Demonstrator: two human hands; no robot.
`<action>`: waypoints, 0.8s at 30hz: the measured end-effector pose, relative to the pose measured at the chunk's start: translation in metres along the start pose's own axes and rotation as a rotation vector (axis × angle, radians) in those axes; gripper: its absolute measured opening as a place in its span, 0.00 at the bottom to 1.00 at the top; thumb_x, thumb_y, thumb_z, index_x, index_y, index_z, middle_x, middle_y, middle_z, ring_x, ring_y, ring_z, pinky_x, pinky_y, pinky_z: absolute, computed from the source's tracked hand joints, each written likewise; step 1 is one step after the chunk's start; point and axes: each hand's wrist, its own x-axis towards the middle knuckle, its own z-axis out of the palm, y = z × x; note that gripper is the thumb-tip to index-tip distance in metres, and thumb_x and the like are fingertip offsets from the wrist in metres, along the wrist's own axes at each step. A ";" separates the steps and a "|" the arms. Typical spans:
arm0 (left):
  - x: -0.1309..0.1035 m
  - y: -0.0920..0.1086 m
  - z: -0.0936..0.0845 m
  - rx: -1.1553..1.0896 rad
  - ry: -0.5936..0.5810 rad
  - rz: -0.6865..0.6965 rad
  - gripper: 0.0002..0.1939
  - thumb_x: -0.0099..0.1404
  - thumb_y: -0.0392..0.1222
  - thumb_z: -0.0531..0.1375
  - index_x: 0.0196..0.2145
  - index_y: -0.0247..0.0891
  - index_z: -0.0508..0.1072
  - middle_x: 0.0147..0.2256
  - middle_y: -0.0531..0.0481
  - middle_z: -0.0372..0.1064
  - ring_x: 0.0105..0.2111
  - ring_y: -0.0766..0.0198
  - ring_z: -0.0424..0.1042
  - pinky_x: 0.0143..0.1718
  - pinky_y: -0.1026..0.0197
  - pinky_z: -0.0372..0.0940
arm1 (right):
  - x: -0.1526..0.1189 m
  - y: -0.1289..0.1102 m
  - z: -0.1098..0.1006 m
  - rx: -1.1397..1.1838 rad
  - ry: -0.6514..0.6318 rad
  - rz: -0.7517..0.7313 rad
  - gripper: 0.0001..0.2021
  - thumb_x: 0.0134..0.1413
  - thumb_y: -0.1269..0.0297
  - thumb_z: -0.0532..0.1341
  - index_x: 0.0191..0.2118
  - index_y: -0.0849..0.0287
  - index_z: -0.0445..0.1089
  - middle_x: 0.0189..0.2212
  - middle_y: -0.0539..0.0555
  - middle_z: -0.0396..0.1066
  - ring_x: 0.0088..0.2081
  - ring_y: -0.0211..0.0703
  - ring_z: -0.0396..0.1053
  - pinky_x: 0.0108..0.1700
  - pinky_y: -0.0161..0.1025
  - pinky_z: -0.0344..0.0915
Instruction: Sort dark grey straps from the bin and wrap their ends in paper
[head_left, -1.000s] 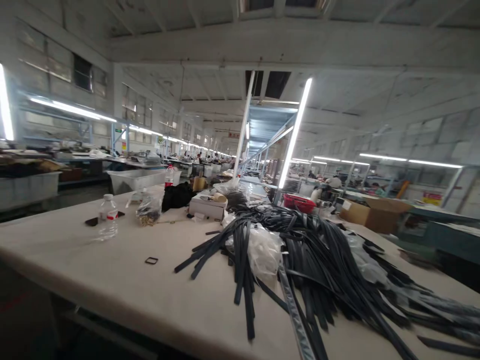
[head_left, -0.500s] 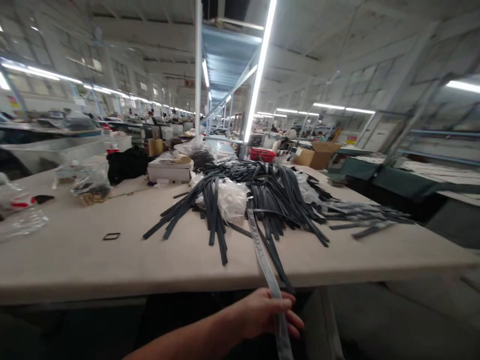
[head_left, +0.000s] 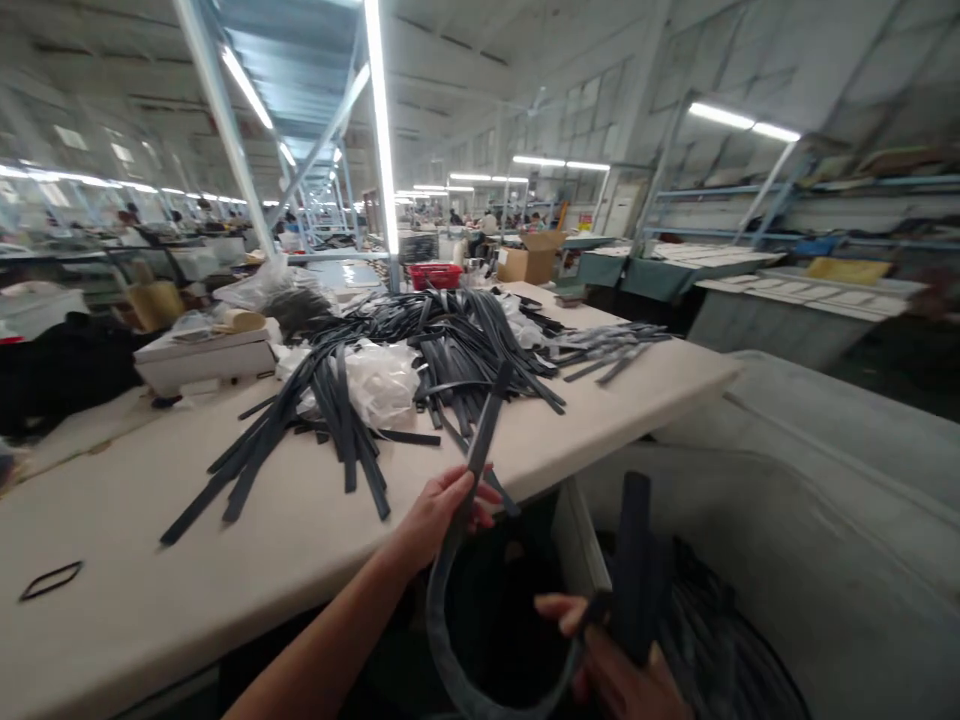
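Left hand [head_left: 439, 512] closed on grey strap [head_left: 480, 440] near mid-length; right hand [head_left: 622, 670] grips its lower end along with upright dark strap piece [head_left: 634, 560]. Strap bows in loop between both hands. Beyond left hand we note strap pile [head_left: 420, 360] on table [head_left: 225, 560], plastic bag [head_left: 379, 380] amid it. Bin [head_left: 787, 560] beside right hand. We judge step as gathering one strap; next move calls for steady two-handed grip.

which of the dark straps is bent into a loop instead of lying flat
The strap held in both hands: the left hand grips it near one end, the right hand near the other, so it curves below the table edge. The rest lie straight in the pile on the table.
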 end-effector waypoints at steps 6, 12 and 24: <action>-0.061 -0.060 0.017 0.193 -0.284 -0.269 0.24 0.66 0.57 0.57 0.49 0.36 0.72 0.36 0.44 0.75 0.27 0.66 0.72 0.27 0.66 0.59 | 0.051 -0.004 -0.013 0.428 0.052 0.027 0.19 0.50 0.47 0.67 0.40 0.58 0.78 0.12 0.45 0.63 0.14 0.30 0.48 0.25 0.35 0.66; -0.070 -0.074 0.005 0.274 -0.332 -0.348 0.24 0.67 0.59 0.55 0.49 0.37 0.72 0.36 0.45 0.74 0.28 0.66 0.71 0.28 0.65 0.58 | 0.054 -0.001 -0.017 0.496 0.036 -0.089 0.13 0.53 0.51 0.66 0.34 0.56 0.78 0.40 0.54 0.78 0.15 0.25 0.44 0.19 0.32 0.60; -0.036 -0.054 0.062 0.413 -0.337 -0.103 0.25 0.60 0.59 0.61 0.43 0.35 0.77 0.40 0.46 0.75 0.42 0.53 0.70 0.46 0.58 0.62 | 0.041 0.000 -0.008 0.153 -0.052 -0.151 0.13 0.58 0.55 0.62 0.40 0.57 0.79 0.37 0.55 0.78 0.30 0.40 0.71 0.28 0.34 0.67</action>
